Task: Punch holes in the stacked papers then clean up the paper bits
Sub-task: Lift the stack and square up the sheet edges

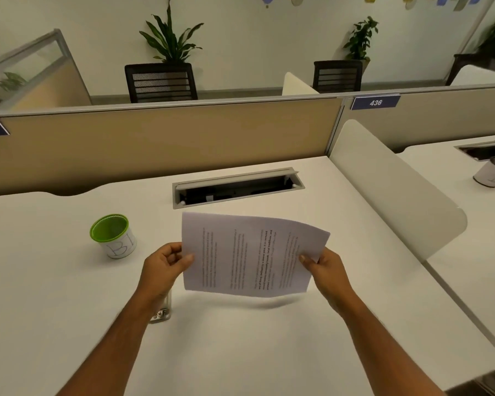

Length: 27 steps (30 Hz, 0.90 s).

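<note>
A stack of printed white papers (pixel 249 255) hangs above the white desk (pixel 240 352), its text running sideways and its sheet slightly bowed. My left hand (pixel 163 267) pinches the stack's left edge and my right hand (pixel 325 270) pinches its right edge. A metal hole punch (pixel 163 311) lies on the desk under my left wrist, mostly hidden by the arm. A small cup with a green rim (pixel 113 235), marked with handwritten letters, stands to the left of the papers.
An open cable tray (pixel 237 187) is set in the desk behind the papers. A tan partition (pixel 160 138) closes the back. A white divider (pixel 395 187) bounds the right side; another cup (pixel 493 171) stands on the neighbouring desk.
</note>
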Available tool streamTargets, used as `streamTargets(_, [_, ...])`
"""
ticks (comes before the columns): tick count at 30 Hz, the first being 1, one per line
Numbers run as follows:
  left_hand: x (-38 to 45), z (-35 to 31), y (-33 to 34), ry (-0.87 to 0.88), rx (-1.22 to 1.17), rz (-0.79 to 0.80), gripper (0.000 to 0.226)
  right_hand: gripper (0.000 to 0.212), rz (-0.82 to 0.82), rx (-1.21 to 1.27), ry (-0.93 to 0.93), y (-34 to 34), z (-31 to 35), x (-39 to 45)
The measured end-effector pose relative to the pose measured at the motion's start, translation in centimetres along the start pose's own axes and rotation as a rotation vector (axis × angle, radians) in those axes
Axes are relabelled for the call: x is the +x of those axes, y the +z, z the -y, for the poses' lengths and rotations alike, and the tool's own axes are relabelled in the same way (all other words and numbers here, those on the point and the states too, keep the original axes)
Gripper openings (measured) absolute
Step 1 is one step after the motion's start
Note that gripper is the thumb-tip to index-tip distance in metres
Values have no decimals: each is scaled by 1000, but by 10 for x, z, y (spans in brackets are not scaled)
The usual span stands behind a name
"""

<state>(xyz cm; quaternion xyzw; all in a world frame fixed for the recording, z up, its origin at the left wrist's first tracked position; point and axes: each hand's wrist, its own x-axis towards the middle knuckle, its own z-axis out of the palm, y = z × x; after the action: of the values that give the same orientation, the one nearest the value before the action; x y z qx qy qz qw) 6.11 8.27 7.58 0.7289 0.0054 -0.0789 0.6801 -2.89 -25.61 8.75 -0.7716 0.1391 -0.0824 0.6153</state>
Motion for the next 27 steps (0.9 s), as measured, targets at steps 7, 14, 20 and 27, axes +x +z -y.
streamTargets(7, [-7, -1, 12, 123, 65, -82, 23, 37, -117, -54, -102, 5, 3, -6])
streamTargets(14, [-24, 37, 25, -43, 170, -8, 30, 32, -38, -129, 31, 8, -39, -27])
streamTargets(20, [-17, 16, 25, 14, 163, -88, 29, 42, -83, -66, -40, 2, -18, -21])
streamTargets(27, [-30, 35, 24, -50, 175, -3, 28, 32, -7, -74, 57, 6, -45, -36])
